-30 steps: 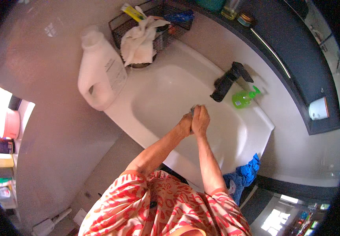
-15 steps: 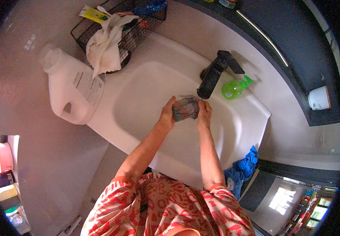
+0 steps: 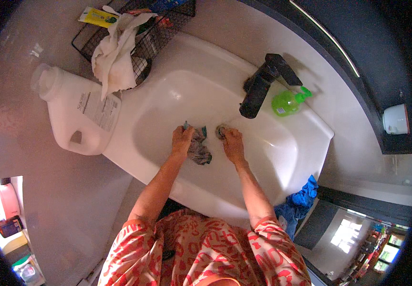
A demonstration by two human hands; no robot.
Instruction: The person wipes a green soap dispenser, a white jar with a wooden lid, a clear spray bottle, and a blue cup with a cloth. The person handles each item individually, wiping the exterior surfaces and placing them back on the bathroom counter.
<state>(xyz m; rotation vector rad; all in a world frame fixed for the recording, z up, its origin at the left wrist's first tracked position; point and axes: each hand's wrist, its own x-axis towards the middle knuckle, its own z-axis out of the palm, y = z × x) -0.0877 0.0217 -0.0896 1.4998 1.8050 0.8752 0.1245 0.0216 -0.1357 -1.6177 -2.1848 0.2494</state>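
Observation:
A wet grey-and-teal cloth (image 3: 199, 148) hangs bunched from my left hand (image 3: 182, 141), whose fingers are closed on its upper edge. The cloth dangles over the bowl of the white sink (image 3: 168, 90), left of the drain. My right hand (image 3: 233, 144) is at the round metal drain (image 3: 221, 131), fingers curled down at its right side. Whatever those fingertips hold, if anything, is hidden. Above and right of my hands stands the black faucet (image 3: 258, 93); no water stream shows.
A green soap pump bottle (image 3: 286, 103) stands beside the faucet. On the left rim are a large white jug (image 3: 79, 112) and a black wire basket (image 3: 160, 38) with a cream cloth (image 3: 116, 57) draped over it. Blue fabric (image 3: 301, 200) lies at the right front corner.
My hands have parted. The cloth, held between both before, is now in my left hand, which moved left and slightly down; my right hand came down to the drain, now uncovered.

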